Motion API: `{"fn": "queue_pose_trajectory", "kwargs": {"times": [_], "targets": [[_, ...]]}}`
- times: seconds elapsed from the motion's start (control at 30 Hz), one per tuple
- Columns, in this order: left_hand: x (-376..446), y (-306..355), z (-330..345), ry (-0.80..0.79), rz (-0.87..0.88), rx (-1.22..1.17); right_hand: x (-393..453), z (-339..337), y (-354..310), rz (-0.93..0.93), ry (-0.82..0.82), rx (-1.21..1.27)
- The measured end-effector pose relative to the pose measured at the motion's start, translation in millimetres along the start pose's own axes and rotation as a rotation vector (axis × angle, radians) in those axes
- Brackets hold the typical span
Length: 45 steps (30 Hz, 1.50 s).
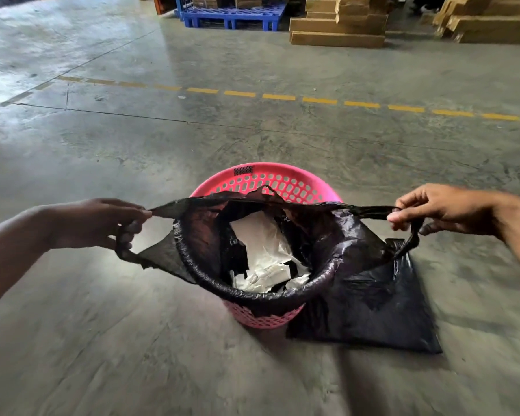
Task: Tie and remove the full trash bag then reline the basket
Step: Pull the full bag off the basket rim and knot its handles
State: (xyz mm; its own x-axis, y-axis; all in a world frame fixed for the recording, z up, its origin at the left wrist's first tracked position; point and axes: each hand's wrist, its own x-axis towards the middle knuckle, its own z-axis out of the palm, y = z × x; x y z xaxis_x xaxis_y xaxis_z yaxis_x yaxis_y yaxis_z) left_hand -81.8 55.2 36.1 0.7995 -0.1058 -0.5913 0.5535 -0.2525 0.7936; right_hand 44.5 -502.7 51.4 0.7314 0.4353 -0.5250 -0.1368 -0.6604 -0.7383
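A pink perforated plastic basket (285,183) is standing on the grey concrete floor (132,340), and a black trash bag (204,235) is lining it, its rim still rolled over the near edge of the basket. The far side of the bag is lifting clear of the basket's far rim, so the pink lattice wall is showing behind it. Crumpled white paper (261,244) is lying inside the bag with dark scraps mixed in.

The person is pulling the bag's two handle loops apart, one out to each side. The left hand (93,223) is sitting to the left of the basket, level with its rim, thumb and fingers pinching the stretched left loop. The right hand (442,210) is out to the right at about the same height, thumb and forefinger closing on the right loop, which is hanging down below the fingers. The bag's mouth is lying stretched taut between the two hands.

A second black bag (370,307) is lying flat on the floor, touching the basket's right side, below the right hand. Farther off, a dashed yellow line (279,97) is crossing the floor, with a blue pallet (231,15) and stacked cardboard (339,25) beyond it.
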Motion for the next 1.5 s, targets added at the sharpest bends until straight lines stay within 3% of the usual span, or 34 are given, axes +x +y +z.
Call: {"fn": "queue_pose_trajectory", "kwargs": {"times": [0.2, 0.33, 0.5, 0.67, 0.8, 1.07, 1.23, 1.3, 1.4, 1.5], "targets": [[-34.4, 36.5, 27.3, -0.031, 0.411, -0.228, -24.3, 27.8, -40.7, -0.253, -0.047, 0.457], [-36.5, 73.8, 46.3, 0.136, 0.606, -0.267, -21.9, 35.7, -89.8, -0.377, 0.054, 0.577], [-24.7, 80.3, 63.4, 0.159, 0.574, -0.333, -5.5, 34.5, -99.5, -0.334, 0.187, 0.679], [-8.0, 85.4, 50.2, 0.376, 0.511, -0.296, 14.0, 17.6, -93.5, -0.115, 0.397, 0.611], [-1.0, 108.3, 33.5, 0.459, 0.452, -0.325, 17.1, -1.7, -101.8, -0.010, 0.436, 0.529], [0.8, 95.5, 20.2, 0.164, 0.591, -0.313, 3.9, 8.0, -88.8, -0.320, 0.308, 0.617], [13.4, 96.0, 45.8, -0.033, 0.687, -0.347, 18.1, 22.8, -80.4, -0.453, 0.429, 0.760], [25.8, 102.1, 71.3, -0.004, 0.754, -0.322, 25.1, 32.1, -84.0, -0.502, 0.421, 0.854], [40.1, 111.0, 109.8, 0.175, 0.897, -0.153, 30.4, 45.6, -95.4, -0.547, 0.358, 0.903], [53.6, 112.4, 126.4, 0.332, 0.968, -0.101, 32.5, 54.1, -103.0, -0.552, 0.395, 0.881]]}}
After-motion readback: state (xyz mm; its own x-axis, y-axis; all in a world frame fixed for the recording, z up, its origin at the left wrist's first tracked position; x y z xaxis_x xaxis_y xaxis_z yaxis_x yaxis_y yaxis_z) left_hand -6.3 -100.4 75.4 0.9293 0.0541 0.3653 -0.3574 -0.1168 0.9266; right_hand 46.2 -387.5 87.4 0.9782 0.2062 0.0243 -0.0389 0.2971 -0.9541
